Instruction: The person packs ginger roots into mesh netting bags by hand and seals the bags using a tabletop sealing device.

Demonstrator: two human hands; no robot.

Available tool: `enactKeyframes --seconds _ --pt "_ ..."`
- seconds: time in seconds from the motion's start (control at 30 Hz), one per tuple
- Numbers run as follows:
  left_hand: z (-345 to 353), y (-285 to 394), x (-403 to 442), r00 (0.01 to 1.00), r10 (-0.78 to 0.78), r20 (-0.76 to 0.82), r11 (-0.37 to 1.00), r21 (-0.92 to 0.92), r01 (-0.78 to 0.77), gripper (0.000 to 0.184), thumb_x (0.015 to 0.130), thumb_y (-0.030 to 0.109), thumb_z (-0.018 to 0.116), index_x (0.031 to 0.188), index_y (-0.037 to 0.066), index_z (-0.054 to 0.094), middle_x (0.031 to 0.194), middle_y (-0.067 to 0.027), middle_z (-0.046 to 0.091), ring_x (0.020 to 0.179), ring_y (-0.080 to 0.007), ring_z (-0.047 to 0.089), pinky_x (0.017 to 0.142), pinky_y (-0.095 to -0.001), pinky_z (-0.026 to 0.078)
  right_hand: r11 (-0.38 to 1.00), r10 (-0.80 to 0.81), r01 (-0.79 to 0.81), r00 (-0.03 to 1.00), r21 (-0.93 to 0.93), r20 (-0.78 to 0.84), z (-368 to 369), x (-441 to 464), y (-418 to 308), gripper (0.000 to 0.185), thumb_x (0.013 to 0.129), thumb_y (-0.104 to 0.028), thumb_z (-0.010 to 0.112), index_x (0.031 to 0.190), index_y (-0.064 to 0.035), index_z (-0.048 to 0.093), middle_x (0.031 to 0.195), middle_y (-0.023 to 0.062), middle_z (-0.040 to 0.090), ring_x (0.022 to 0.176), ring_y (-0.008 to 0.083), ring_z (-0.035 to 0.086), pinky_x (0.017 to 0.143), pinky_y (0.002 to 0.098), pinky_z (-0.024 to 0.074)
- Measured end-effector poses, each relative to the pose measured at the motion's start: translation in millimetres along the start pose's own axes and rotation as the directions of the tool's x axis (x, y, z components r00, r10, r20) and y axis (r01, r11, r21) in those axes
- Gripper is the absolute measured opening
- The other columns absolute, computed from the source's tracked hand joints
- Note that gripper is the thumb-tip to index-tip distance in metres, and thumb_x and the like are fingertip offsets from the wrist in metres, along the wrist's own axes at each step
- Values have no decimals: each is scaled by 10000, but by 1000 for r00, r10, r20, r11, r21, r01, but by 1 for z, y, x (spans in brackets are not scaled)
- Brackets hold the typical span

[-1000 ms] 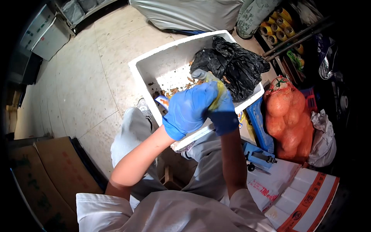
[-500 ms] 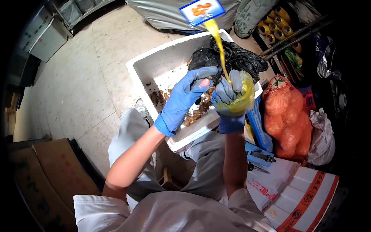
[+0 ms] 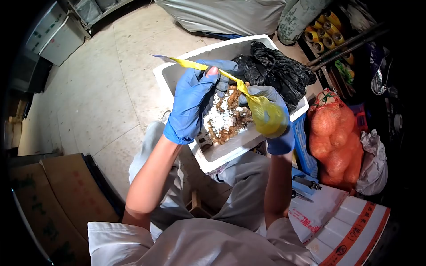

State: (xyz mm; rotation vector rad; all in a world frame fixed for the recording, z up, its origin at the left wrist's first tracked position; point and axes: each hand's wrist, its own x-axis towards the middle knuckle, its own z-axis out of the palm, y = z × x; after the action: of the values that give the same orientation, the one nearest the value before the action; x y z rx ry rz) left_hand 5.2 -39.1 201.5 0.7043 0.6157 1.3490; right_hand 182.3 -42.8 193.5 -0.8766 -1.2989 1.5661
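Both my hands wear blue gloves, and a thumb tip shows bare through the left one. My left hand point(image 3: 188, 99) is closed on the twisted upper part of a yellow mesh bag point(image 3: 262, 114), with its labelled end sticking out to the left. My right hand point(image 3: 282, 141) grips the bag near its neck, the wider mesh part lying over the fingers and palm. Beneath them, the white foam box point(image 3: 230, 155) holds brown knobbly root-like pieces point(image 3: 226, 133) and a crumpled black plastic bag point(image 3: 284, 71). Whether the mesh bag contains anything, I cannot tell.
Right of the box stands a red net sack point(image 3: 330, 137) of large round produce, beside a blue basket point(image 3: 305, 146). A blue tool point(image 3: 304, 181) lies on white cartons point(image 3: 341, 226) at lower right. Brown cardboard point(image 3: 66, 195) sits at lower left.
My left hand has moved left and taken hold of the mesh bag's tail, pulling it from upright to stretched leftward. The bag has slid off the right fingertips, its wide part now hanging lower.
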Motion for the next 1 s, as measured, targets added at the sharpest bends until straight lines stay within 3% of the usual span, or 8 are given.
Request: enactKeyframes --seconds 0.23,0.33,0.4,0.53,0.6,0.8,0.87,1.0 --pt "-8 7 1 979 88 -181 985 163 -58 209 798 216 582 815 11 544 661 16 529 557 -23 444 486 -160 344 459 -177 344 939 819 -295 -52 4 1 294 738 -51 498 1030 -17 501 1127 202 463 1087 291 410 1001 456 218" --pt "-12 -1 4 975 96 -200 926 377 -14 232 782 233 603 795 8 549 629 22 515 548 -22 426 475 -163 328 807 -223 414 874 421 -431 -64 7 6 227 798 -96 482 1007 -13 511 1072 144 514 983 242 485 930 374 329" --pt "-6 -5 3 968 129 -214 928 371 -42 244 775 234 613 773 -1 548 605 24 503 543 -19 411 474 -172 327 848 -485 335 802 -410 -349 -25 4 -5 206 824 -107 463 993 3 507 1033 141 534 919 200 521 870 312 378" --pt "-11 -16 6 974 78 -214 864 502 41 237 779 219 607 759 -9 547 605 18 507 542 -16 402 469 -176 322 952 -212 156 956 -262 -204 14 12 12 397 678 -136 674 1000 5 491 895 81 574 867 151 528 782 265 414" --pt "-11 -17 7 976 62 -209 866 497 51 223 774 209 613 756 -3 548 605 21 507 537 -18 407 461 -175 321 849 -186 52 961 -526 -205 25 10 14 238 714 -123 637 888 12 546 788 89 586 738 114 550 678 229 425" --pt "2 -4 2 996 -91 -1 995 34 91 219 825 196 535 872 -16 566 674 3 531 585 -32 443 521 -171 351 965 -73 7 967 -263 -244 27 5 15 153 773 -91 573 865 26 535 671 54 562 590 76 518 567 197 415" --pt "-4 -7 3 995 -94 20 994 52 93 220 823 192 537 892 -15 562 715 -7 544 633 -44 467 573 -175 373 991 -37 61 980 119 -193 26 5 16 127 794 -64 539 876 29 514 649 52 544 561 79 496 542 197 405" --pt "-6 -13 5 997 -74 25 979 193 68 196 805 160 553 922 3 561 823 -27 581 733 -61 518 683 -185 414 990 -52 83 967 117 -251 26 5 13 108 801 -45 521 879 27 499 631 56 536 545 86 486 532 202 404"
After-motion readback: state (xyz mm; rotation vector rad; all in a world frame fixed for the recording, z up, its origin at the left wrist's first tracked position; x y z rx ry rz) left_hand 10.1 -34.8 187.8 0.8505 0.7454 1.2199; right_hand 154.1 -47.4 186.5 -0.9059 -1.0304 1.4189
